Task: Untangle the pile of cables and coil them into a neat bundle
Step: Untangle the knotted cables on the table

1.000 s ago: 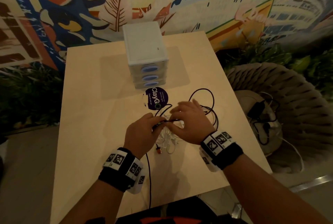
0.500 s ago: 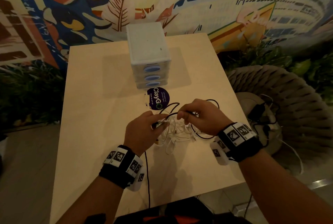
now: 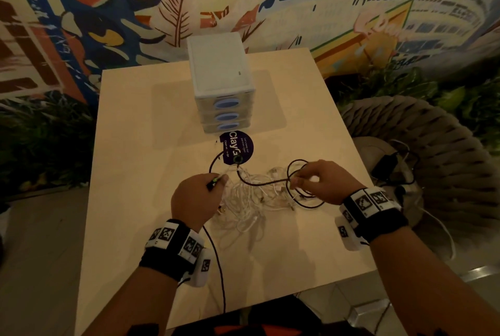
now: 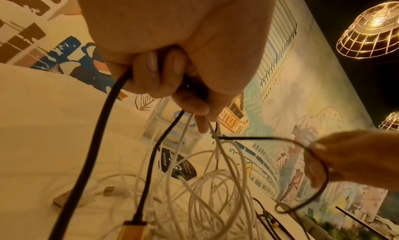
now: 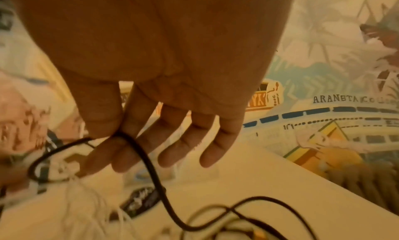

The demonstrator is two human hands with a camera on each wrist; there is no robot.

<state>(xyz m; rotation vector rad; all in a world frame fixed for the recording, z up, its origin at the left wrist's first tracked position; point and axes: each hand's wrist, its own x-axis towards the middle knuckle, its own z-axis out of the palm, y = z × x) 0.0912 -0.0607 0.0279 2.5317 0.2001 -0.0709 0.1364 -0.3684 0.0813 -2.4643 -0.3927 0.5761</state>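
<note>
A pale table (image 3: 130,200) stands against a painted mural wall. Since a second ago the hands have drawn apart: the right hand (image 3: 322,181) now pinches a black cable (image 3: 259,182) between thumb and forefinger, pulling it rightward from the white cable tangle (image 3: 243,208); the left hand (image 3: 197,197) grips black and white strands. Separation has begun; nothing is coiled yet. A white drawer unit (image 3: 221,84) and round sticker (image 3: 238,146) lie just beyond, clear of the work.
</note>
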